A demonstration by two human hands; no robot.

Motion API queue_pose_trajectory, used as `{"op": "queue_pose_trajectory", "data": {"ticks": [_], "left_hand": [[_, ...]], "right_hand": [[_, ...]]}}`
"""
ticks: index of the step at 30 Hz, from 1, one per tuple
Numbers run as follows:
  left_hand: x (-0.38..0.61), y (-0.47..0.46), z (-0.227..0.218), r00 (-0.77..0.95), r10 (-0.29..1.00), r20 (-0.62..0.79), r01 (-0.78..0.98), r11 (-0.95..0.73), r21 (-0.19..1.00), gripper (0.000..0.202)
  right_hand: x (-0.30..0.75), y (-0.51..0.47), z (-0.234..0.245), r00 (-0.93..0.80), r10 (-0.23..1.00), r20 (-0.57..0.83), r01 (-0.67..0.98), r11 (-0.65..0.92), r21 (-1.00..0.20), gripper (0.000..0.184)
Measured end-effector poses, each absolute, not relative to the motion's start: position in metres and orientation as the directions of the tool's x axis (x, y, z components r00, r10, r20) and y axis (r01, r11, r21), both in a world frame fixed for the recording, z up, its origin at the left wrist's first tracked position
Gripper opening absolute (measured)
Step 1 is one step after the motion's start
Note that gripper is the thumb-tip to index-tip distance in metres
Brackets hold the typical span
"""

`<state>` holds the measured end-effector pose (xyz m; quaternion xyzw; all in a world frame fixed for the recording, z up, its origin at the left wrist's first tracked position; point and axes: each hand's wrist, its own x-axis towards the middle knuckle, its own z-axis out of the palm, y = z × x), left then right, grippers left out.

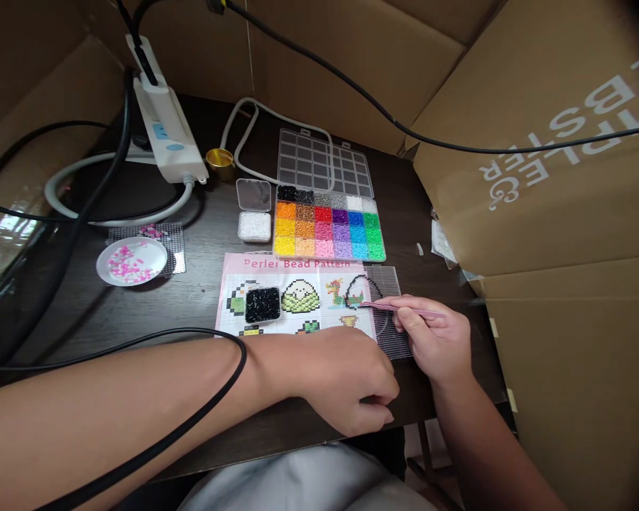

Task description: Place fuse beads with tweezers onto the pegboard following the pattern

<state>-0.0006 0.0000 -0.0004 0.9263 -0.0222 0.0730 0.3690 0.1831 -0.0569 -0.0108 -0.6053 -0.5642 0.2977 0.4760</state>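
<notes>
Pink tweezers (412,309) are pinched in my right hand (439,341), their tips at the lower edge of a curved outline of black beads (363,278). That outline lies on a clear pegboard (395,341), which overlaps the right side of a printed bead pattern sheet (301,279). My left hand (351,380) rests in a loose fist near the table's front edge, with nothing visible in it. It covers the sheet's lower part. A small clear box of black beads (263,305) stands on the sheet, left of the outline.
Behind the sheet sits a compartment box of coloured beads (330,231), its lid open. Nearby are a box of white beads (254,226), a gold cup (220,163), a dish of pink beads (132,261) and a power strip (170,135). A black cable (213,397) crosses my left forearm.
</notes>
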Motion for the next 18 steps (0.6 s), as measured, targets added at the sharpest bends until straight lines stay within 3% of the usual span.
{"op": "queue_pose_trajectory", "data": {"ticks": [18], "left_hand": [[-0.0003, -0.0005, -0.0021, 0.984, 0.021, 0.177, -0.107, -0.721, 0.684, 0.021]], "right_hand": [[0.1854, -0.0571, -0.0145, 0.166, 0.969, 0.182, 0.367, 0.111, -0.924, 0.021]]}}
